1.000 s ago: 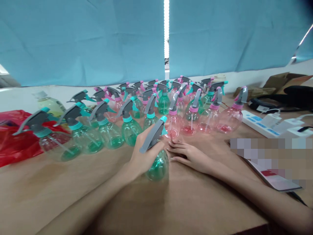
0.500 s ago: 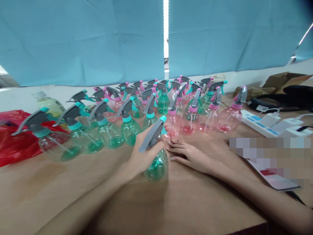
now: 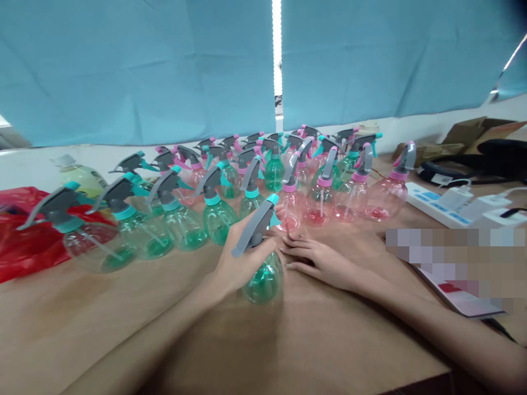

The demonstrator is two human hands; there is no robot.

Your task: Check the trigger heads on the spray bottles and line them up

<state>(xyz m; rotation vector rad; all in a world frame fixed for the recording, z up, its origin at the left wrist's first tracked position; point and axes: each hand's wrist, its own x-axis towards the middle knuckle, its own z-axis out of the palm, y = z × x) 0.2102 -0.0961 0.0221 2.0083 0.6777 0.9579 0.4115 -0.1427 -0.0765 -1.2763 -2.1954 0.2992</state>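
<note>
My left hand (image 3: 242, 247) is wrapped round the neck of a green spray bottle (image 3: 263, 282) with a grey and teal trigger head, standing near the middle of the table. Part of its neck is hidden by my fingers. Just right of that bottle, my right hand (image 3: 317, 258) lies palm down on the table, fingers stretched out, holding nothing. Behind my hands stand several more spray bottles: a green one (image 3: 220, 219) with a teal collar to the left, and a pink one (image 3: 290, 214) with a pink collar beyond my right fingertips.
A red plastic bag (image 3: 37, 241) and a pale yellow-green bottle (image 3: 80, 175) are at the left. On the right lie a white power strip (image 3: 436, 206) with plugs, a black headset-like item (image 3: 444, 174) and a cardboard box (image 3: 481, 137). A blue curtain (image 3: 144, 71) hangs behind.
Both hands and the held spray bottle keep nearly the same place. The view has shifted very slightly.
</note>
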